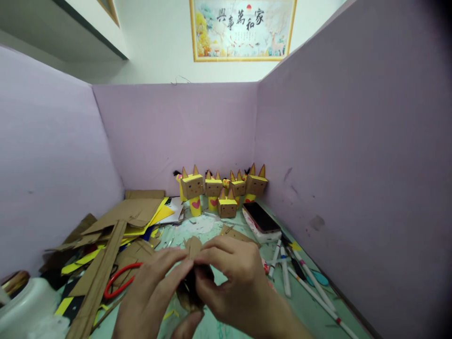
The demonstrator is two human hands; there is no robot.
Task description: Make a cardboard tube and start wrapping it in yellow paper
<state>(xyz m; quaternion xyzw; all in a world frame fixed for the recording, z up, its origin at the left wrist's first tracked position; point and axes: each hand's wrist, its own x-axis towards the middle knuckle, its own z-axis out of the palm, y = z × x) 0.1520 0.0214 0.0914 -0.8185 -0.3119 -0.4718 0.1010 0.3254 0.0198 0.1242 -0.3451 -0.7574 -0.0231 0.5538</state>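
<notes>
Both hands meet low in the middle of the view over a small folded brown cardboard piece (192,256). My left hand (151,294) pinches its left side with thumb and fingers. My right hand (235,278) grips its top right edge, fingers curled over it. Part of the piece is hidden between the palms. Several finished cardboard figures (221,188) with pointed ears and yellow bodies stand at the back against the purple wall.
Cardboard and yellow paper scraps (120,226) pile up on the left, with red-handled scissors (120,280) among them. A phone on a case (260,217) and several marker pens (293,273) lie to the right. A white container (24,301) sits bottom left. Purple partition walls (353,165) enclose the desk.
</notes>
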